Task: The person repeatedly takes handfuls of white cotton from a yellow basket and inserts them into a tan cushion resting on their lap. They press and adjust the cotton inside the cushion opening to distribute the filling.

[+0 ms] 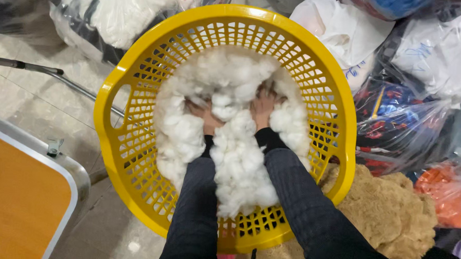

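Yellow lattice-holed basket (136, 156); white fluffy stuffing (234, 155); dark, finely striped sleeves (300, 200); tan plush fur (387, 214); orange tabletop (15, 203) edged grey; pale marbled floor tiles (40, 100); clear bags (396, 121) of red-and-blue cloth.

Person's arms, head view: two long sleeves of dark charcoal, finely ribbed knit, each ending in a snug black cuff at the wrist. Left hand (206, 117) and right hand (263, 106) bare, ungloved.
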